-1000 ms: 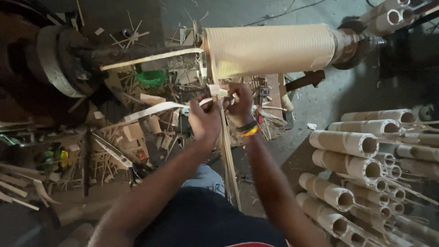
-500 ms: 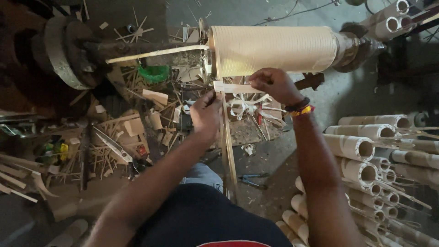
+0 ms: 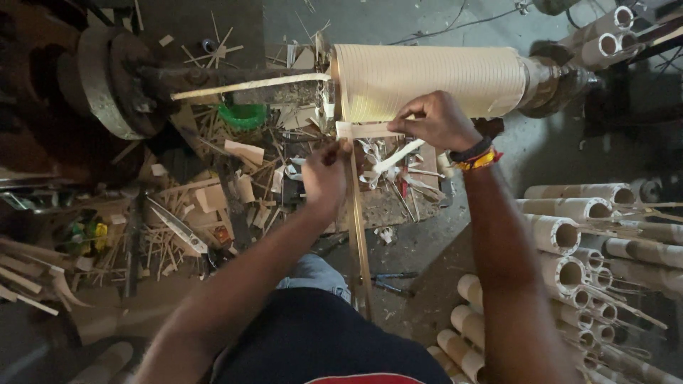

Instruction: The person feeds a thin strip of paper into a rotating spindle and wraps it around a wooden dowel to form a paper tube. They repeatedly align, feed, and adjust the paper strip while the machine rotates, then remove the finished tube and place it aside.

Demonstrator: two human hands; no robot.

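Observation:
A large pale roll [image 3: 434, 80] wound with thin strip lies across a dark metal spindle at the top. Just under its lower left edge, my right hand [image 3: 435, 121] pinches a short pale strip of tape-like veneer [image 3: 367, 130] and holds it level. My left hand [image 3: 326, 172] grips the strip's left end, close to the roll's left face. A long thin wooden slat [image 3: 358, 235] runs down from the hands toward my lap. A bracelet sits on my right wrist.
A heavy metal wheel [image 3: 107, 78] and shaft are at the upper left. Wood scraps, splinters and a green cup [image 3: 242, 115] litter the floor on the left. Several pale cardboard-like tubes [image 3: 569, 235] are stacked at the right. Pliers [image 3: 388, 282] lie on the floor.
My right hand has moved right and up from beside my left hand to the roll's lower edge, drawing the pale strip out level between the two hands. The view has shifted slightly.

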